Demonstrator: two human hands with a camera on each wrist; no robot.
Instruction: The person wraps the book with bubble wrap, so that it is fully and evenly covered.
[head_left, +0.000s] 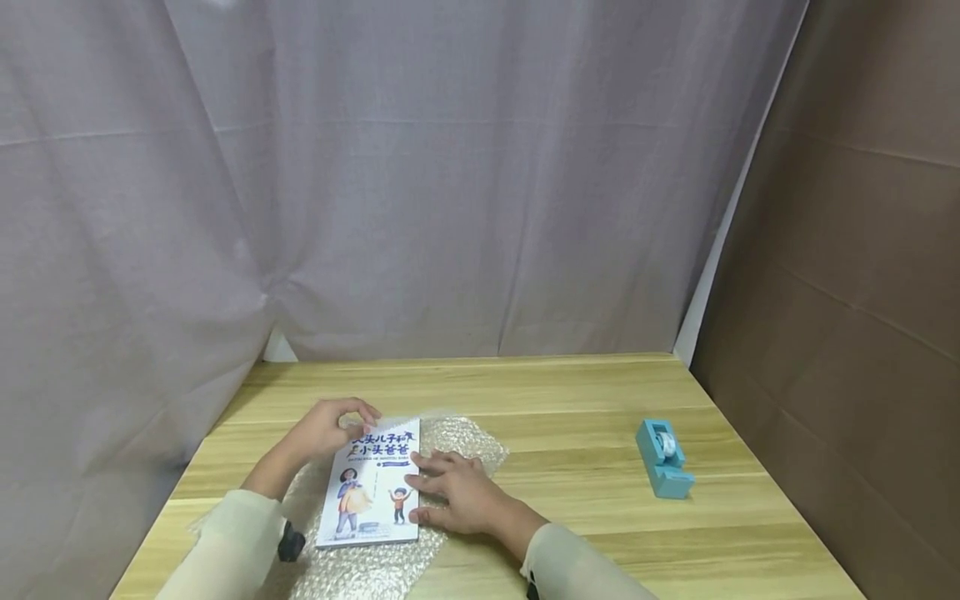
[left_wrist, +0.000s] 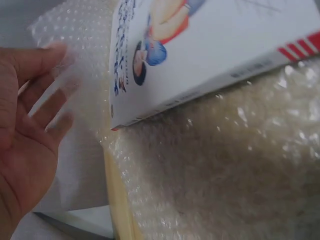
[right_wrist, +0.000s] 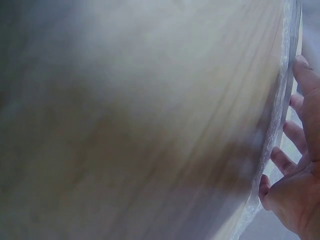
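Observation:
A white picture book [head_left: 375, 492] with blue lettering and cartoon figures lies face up on a sheet of bubble wrap [head_left: 468, 437]. At the book's far left corner, my left hand [head_left: 330, 427] has its thumb and fingers bent around the edge of the wrap. The left wrist view shows the clear bubble wrap [left_wrist: 82, 37] overlapping the fingertips of that hand [left_wrist: 30, 120], beside the book [left_wrist: 215, 55]. My right hand [head_left: 465, 492] rests with spread fingers along the book's right edge. In the right wrist view, the fingers of the right hand [right_wrist: 295, 145] reach over the sheet's edge.
A blue tape dispenser [head_left: 663, 460] with a roll of clear tape stands at the right of the wooden table [head_left: 570, 433]. Grey cloth [head_left: 390, 183] hangs behind the table, and a brown cloth wall [head_left: 847, 292] borders its right side.

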